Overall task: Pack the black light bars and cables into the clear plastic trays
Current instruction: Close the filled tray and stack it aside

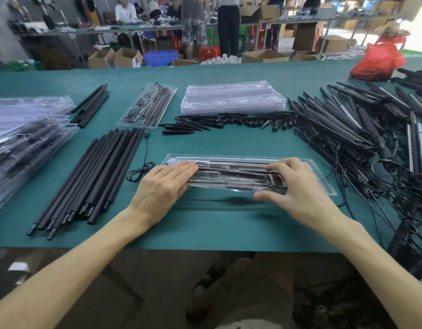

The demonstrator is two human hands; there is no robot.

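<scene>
Tray (231,180), part-filled, on table (229,224): left hand (164,184) pressed flat on one end, right hand (293,184) gripped the other (thumb at near edge). Packed trays (27,138) stacked left; loose bars (86,176), cables (380,186) remained.

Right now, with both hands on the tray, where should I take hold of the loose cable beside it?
Pinch the cable at its coil, from above with the left hand, which lies beside it. The loops lie flat and bunched, so fingers can gather them together; lifting by the thin straight lead would probably let the coil unwind.
</scene>
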